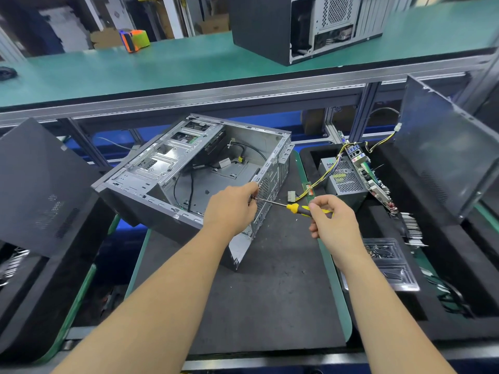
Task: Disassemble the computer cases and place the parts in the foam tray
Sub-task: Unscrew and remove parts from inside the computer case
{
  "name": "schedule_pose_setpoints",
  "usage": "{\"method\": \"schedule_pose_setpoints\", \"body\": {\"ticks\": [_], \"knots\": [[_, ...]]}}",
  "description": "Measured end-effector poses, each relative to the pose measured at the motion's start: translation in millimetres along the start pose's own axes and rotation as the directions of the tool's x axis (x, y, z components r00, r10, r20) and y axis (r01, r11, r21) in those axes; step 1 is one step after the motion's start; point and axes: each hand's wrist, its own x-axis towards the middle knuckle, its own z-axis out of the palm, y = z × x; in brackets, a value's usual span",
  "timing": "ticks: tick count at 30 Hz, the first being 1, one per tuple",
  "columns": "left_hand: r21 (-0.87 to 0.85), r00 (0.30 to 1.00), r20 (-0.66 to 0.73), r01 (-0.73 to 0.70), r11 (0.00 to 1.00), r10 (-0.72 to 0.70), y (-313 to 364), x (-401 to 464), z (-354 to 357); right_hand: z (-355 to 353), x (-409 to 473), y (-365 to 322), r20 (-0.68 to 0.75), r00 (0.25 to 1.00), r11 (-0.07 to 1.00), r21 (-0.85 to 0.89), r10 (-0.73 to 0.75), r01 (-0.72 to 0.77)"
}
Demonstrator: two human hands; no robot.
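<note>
I am looking down at a workbench where an opened computer case (194,168) is lying on its side on a dark mat (264,292), its bare metal interior facing up. Black cables are trailing across its floor, and a drive cage is sitting in its far left part.

My left hand (232,209) is resting against the case's near right corner, fingers curled and pinching the metal tip end of a screwdriver (291,207) at the perforated rear panel. My right hand (332,220) is gripping the screwdriver's yellow and black handle, fingers curled round it. The tool is lying almost level between the two hands, just right of the case.

To the right, a black foam tray (378,306) is holding removed parts: a grey power supply (343,176) with yellow and black wires, a motherboard (375,179) standing on edge just beside it, and a finned metal piece (413,230) nearer to me. A clear plastic box (386,263) of small parts, too blurred to identify, is sitting at the tray's near left. A dark side panel (445,157) is leaning upright at the far right, and another panel (37,184) is leaning at the left.

On the green shelf (135,68) beyond, a second computer case (305,25) is standing, well apart from an orange and green object (135,40) to its left.
</note>
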Motion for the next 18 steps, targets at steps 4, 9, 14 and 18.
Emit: {"method": "schedule_pose_setpoints", "body": {"ticks": [4,9,14,18], "knots": [[-0.004,1.000,-0.006,0.001,1.000,-0.001,0.5,-0.4,-0.9,-3.1,-0.4,-1.3,0.037,0.998,0.999,0.026,-0.044,0.043],[-0.019,1.000,-0.010,0.013,1.000,-0.013,1.3,-0.3,-1.2,-1.9,0.7,0.5,0.065,0.998,1.000,0.021,0.018,-0.020],[-0.016,1.000,0.005,0.019,1.000,-0.019,2.5,-0.9,-1.3,-0.7,3.5,5.2,0.033,0.995,0.994,-0.042,0.099,-0.098],[-0.017,1.000,0.000,0.022,1.000,-0.022,2.8,-1.0,-1.3,-0.4,3.6,3.8,-0.020,0.999,0.999,0.009,0.035,-0.034]]}}
